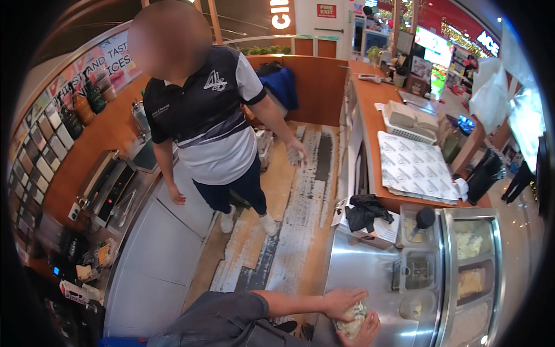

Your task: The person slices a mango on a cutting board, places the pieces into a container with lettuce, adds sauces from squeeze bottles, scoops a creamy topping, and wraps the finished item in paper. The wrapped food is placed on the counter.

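Two grips [342, 303] [367, 331] — pale clump [351, 327] between

Materials and surface finishes around the metal table [359, 265].
We see smooth, glossy metal on its top, clear plastic in the tub [419, 269], matt paper in the stacked sheets [413, 165], smooth wood-like panelling on the low wall [318, 87], and rough, worn coating on the floor [289, 225].

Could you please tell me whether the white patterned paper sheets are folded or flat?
Spread flat: the white patterned paper sheets lie stacked, a broad, smooth face upward.
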`<state>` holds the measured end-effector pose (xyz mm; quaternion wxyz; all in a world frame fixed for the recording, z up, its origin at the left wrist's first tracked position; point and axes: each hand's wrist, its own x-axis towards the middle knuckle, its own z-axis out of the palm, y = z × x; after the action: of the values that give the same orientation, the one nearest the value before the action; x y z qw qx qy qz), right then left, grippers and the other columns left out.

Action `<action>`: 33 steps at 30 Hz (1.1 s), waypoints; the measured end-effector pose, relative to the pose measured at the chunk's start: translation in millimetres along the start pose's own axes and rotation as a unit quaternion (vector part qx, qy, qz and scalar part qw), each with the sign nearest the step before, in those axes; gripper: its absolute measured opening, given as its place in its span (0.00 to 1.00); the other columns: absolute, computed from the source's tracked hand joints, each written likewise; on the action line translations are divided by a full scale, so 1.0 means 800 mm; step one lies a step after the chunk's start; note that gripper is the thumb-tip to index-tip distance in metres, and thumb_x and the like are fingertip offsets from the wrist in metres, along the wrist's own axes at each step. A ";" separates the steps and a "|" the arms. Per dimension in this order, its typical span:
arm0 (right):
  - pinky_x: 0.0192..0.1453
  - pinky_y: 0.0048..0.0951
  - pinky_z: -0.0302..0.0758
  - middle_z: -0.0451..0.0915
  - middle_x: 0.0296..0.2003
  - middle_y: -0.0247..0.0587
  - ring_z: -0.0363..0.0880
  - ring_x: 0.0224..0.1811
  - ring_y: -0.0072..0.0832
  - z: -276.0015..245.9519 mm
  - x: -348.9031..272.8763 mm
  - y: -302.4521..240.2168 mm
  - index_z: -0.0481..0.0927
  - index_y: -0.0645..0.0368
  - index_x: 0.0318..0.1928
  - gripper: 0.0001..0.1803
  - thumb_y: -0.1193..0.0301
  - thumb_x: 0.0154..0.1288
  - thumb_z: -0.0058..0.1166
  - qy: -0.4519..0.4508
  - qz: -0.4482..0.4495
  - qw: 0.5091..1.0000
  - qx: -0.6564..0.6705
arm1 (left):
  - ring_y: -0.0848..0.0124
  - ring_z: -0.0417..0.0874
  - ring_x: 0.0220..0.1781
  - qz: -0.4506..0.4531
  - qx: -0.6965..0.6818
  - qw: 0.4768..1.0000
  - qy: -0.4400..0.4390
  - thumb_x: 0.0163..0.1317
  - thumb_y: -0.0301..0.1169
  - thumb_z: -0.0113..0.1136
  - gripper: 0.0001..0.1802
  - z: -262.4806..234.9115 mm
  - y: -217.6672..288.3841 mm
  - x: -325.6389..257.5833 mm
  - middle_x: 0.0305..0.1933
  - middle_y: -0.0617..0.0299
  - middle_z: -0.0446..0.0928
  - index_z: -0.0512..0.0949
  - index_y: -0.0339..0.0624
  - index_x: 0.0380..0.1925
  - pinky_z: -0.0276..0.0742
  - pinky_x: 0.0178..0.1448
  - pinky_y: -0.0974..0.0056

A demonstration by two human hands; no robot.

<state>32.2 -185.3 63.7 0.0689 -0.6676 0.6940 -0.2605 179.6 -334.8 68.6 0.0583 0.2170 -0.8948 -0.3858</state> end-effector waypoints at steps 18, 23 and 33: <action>0.68 0.63 0.43 0.48 0.68 0.61 0.43 0.72 0.51 -0.015 -0.026 -0.031 0.45 0.68 0.68 0.48 0.41 0.63 0.40 -0.126 0.268 0.952 -0.083 | 0.55 0.46 0.74 -0.023 0.194 0.976 0.093 0.59 0.55 0.46 0.47 0.030 0.015 -0.031 0.72 0.45 0.47 0.48 0.29 0.66 0.50 0.68 0.42; 0.68 0.60 0.44 0.48 0.68 0.58 0.43 0.71 0.51 -0.016 -0.014 -0.031 0.44 0.67 0.68 0.53 0.40 0.58 0.47 -0.119 0.278 0.951 -0.068 | 0.53 0.49 0.73 -0.033 0.174 0.981 0.083 0.58 0.53 0.48 0.47 0.027 0.018 -0.031 0.69 0.42 0.50 0.48 0.28 0.65 0.56 0.67 0.46; 0.63 0.39 0.60 0.58 0.61 0.59 0.61 0.61 0.46 0.036 -0.034 0.021 0.54 0.66 0.65 0.31 0.63 0.68 0.45 0.140 0.293 0.937 0.126 | 0.47 0.63 0.63 -0.112 -0.148 0.954 0.235 0.57 0.44 0.55 0.37 0.050 -0.028 -0.031 0.59 0.39 0.62 0.58 0.31 0.61 0.62 0.65 0.54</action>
<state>32.9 -167.6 24.9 0.1283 -0.3769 0.8231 -0.4049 198.8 -311.1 26.2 0.2548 0.3888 -0.7590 -0.4559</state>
